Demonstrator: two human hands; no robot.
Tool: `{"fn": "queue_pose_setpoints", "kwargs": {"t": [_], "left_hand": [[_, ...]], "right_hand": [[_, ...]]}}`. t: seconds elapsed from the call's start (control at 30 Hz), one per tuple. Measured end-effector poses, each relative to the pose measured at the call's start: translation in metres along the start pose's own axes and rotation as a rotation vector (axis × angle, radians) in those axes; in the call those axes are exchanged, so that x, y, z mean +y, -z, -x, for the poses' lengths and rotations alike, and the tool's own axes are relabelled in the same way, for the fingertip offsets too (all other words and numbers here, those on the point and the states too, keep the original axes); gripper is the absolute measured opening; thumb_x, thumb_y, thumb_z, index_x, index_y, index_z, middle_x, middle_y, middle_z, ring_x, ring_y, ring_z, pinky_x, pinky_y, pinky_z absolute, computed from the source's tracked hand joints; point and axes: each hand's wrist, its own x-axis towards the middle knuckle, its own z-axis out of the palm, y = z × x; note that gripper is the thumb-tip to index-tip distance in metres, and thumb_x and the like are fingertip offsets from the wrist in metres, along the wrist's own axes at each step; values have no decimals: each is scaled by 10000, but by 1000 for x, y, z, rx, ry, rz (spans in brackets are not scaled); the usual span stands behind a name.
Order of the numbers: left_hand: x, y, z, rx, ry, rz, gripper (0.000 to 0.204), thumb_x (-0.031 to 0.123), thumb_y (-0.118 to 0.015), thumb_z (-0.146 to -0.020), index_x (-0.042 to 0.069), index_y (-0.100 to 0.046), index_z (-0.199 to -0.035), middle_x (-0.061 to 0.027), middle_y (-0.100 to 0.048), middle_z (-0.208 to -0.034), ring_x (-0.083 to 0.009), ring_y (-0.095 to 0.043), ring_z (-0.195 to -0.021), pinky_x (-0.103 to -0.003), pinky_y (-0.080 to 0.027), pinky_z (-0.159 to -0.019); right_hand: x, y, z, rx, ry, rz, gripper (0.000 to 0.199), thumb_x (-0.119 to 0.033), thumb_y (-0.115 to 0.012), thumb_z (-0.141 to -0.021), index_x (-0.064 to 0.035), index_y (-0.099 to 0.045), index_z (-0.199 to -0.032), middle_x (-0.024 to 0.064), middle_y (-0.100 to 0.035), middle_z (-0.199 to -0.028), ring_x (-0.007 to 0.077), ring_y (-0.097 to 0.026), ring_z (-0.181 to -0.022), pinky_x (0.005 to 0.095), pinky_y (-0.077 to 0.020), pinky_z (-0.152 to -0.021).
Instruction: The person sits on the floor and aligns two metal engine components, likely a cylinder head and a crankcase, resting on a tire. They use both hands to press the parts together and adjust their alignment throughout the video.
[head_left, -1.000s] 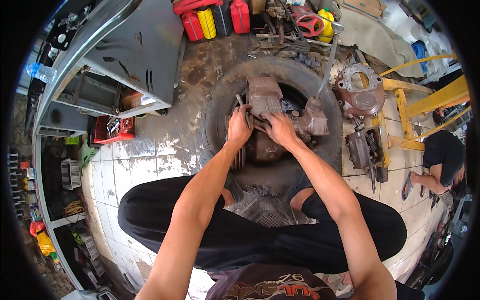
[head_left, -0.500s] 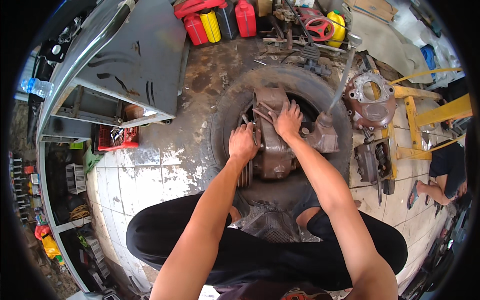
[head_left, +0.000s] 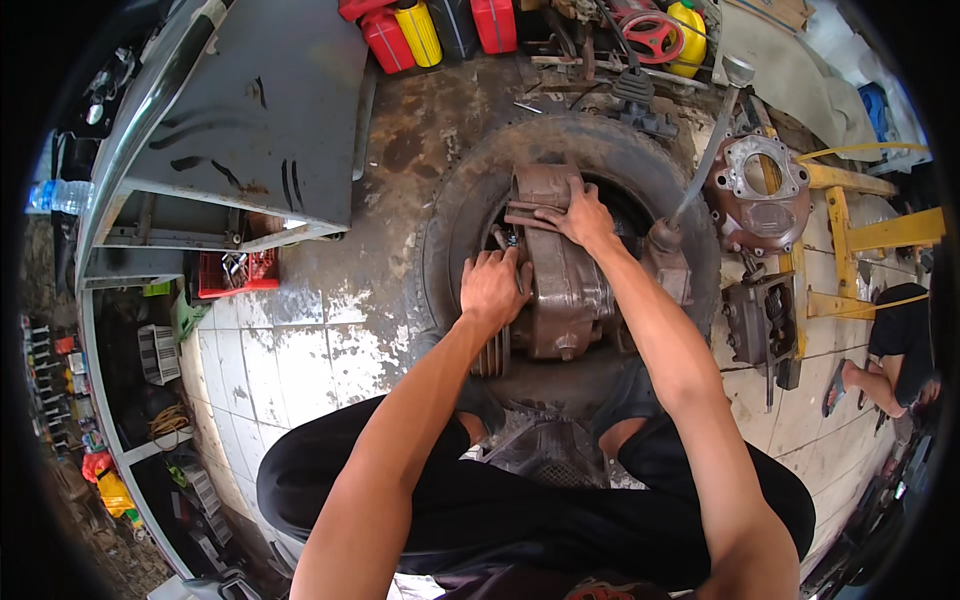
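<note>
A worn brown gearbox casing (head_left: 562,290) rests inside a large tyre (head_left: 465,165) lying on the floor before me. My right hand (head_left: 584,218) is over the casing's upper part, closed on the right end of a brown pronged bar (head_left: 528,213) that lies across it. Its fingertips reach up along the casing's top. At the casing's left side, my left hand (head_left: 491,286) has its fingers bent close to a small bolt-like piece (head_left: 513,240); whatever it may grip is hidden. A long gear lever (head_left: 708,155) rises from the housing (head_left: 662,255) at the right.
Right of the tyre lie a bell-shaped brown housing (head_left: 760,205) and another metal housing (head_left: 755,320), beside a yellow frame (head_left: 845,235). A grey metal cabinet (head_left: 260,120) and red basket (head_left: 235,285) stand left. Jerrycans (head_left: 420,35) line the back. Another person's leg (head_left: 875,380) shows far right.
My right hand has shifted farther up the casing, and the pronged bar lies more level across it. My left hand stays at the casing's left side. The whole view has shifted slightly.
</note>
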Motion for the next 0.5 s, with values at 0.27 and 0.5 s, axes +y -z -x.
{"fn": "queue_pose_setpoints", "kwargs": {"t": [0.27,0.5], "left_hand": [[1,3,-3,-94,-12,-52,372,367,-537,-965,55,-621,-1151,-160,-690,-1134,-326,-603,-1143,-496,-424,-984],[3,-2,-7,-95,-79,-74,407,365,-524,-973,38,-640,-1186,-164,-698,-1123,-335,-591,-1172,-527,-430,-1010]], "right_hand": [[-9,6,-6,-36,-75,-73,928,-520,-840,-737,-98,-410,-1442,288,-562,-1307,434,-606,-1181,490,-499,-1005],[48,-7,-42,-140,161,-191,1154,-688,-839,-627,-115,-321,-1483,345,-459,-1412,488,-591,-1181,500,-508,-993]]}}
